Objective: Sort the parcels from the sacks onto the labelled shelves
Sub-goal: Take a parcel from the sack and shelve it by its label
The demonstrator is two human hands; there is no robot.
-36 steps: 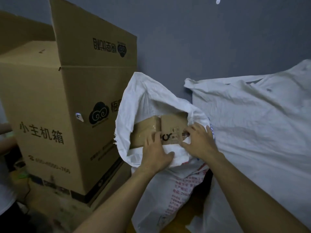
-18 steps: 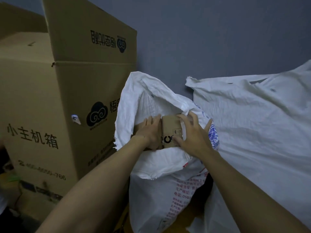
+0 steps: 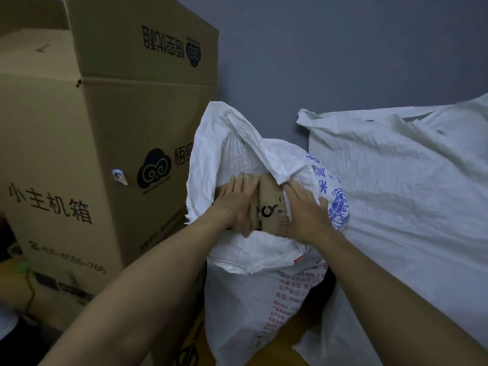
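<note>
Left hand (image 3: 235, 206) and right hand (image 3: 303, 213) now up off near rim of white sack (image 3: 250, 291), onto cardboard parcel (image 3: 272, 204) in its open mouth, fingers (image 3: 237, 186) nearly straight, pressing it from both sides, big carton (image 3: 105, 143) just left.

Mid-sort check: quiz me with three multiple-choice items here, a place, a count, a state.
1. The parcel sits: A in the near sack's mouth; B on a shelf; C on the floor.
2. White sacks showing: A one; B two; C four.
3. The flap of the big box is: A raised; B taped down; C torn off.
1 A, sack cloth rings it. 2 B, the near sack and a second sack at its right. 3 A, it stands upright.
</note>
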